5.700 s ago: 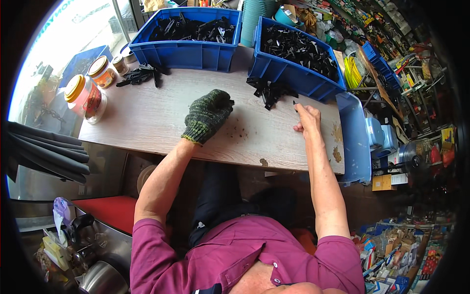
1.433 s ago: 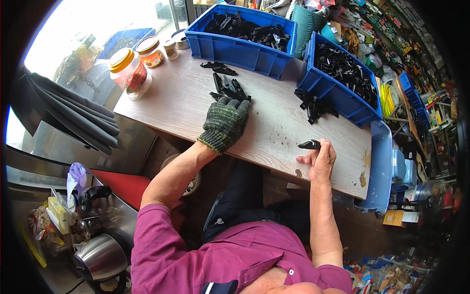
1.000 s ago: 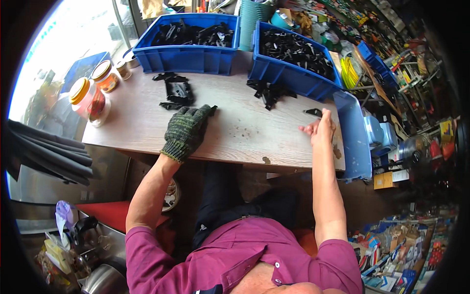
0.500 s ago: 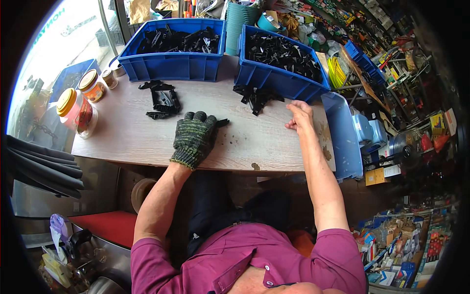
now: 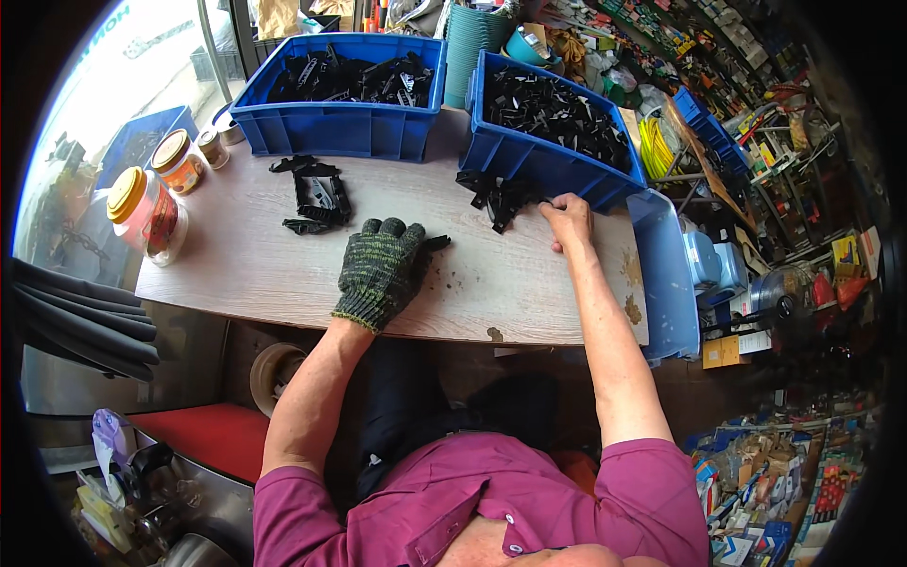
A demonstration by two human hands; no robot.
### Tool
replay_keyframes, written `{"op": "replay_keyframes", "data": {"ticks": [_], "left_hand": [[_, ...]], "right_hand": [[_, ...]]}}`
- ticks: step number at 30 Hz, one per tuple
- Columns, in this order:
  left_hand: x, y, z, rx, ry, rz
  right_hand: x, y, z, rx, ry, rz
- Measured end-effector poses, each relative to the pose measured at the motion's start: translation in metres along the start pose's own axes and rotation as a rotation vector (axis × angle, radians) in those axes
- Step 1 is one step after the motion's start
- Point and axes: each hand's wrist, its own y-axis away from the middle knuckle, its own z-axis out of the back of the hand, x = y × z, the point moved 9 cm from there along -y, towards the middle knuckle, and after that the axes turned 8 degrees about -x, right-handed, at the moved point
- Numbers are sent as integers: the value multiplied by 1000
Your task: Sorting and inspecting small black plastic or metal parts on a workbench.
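Observation:
My left hand (image 5: 381, 269), in a dark green knitted glove, is closed over a black plastic part (image 5: 438, 243) near the table's front edge. Only the end of that part shows past the fingers; the rest is hidden beneath the glove. My bare right hand (image 5: 570, 225) has its thumb and fingertips pinched at the right edge of a small pile of black plastic parts (image 5: 498, 198), on the end of one piece. That pile lies in front of the right blue crate (image 5: 539, 156). More black parts (image 5: 319, 197) are grouped on the table, beyond my left hand.
A second blue crate (image 5: 340, 134) full of black pieces stands at the back left of the wooden table (image 5: 255, 274). Jars, one an orange-lidded jar (image 5: 151, 213), line the left side. A pale blue bin (image 5: 669, 283) adjoins the right edge. Stacked teal baskets (image 5: 472, 52) stand behind.
My right hand has moved slightly left to the pile's edge, and its fingers have closed there. The left hand keeps its place over the black part. The whole view has shifted a little.

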Motion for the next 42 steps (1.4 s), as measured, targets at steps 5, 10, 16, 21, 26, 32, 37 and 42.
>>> {"op": "replay_keyframes", "data": {"ticks": [5, 10, 16, 21, 26, 32, 37, 42], "left_hand": [[-5, 2, 22, -204, 67, -20], [-42, 12, 16, -262, 303, -30], [-78, 6, -34, -144, 349, 158], [-76, 10, -39, -90, 308, 169], [-81, 14, -26, -134, 273, 111], [-45, 19, 25, -377, 27, 139], [-5, 8, -9, -44, -99, 144], [-41, 21, -7, -79, 439, 88]], "right_hand": [[-37, 15, 1, 61, -434, -225], [-23, 98, -27, 257, -763, -351], [9, 147, -36, 327, -875, -59], [13, 153, -33, 381, -809, -48], [17, 156, -36, 383, -799, 4], [19, 169, -37, 425, -912, -109], [15, 164, -37, 347, -914, -172], [5, 160, -34, 248, -978, -193]]}}
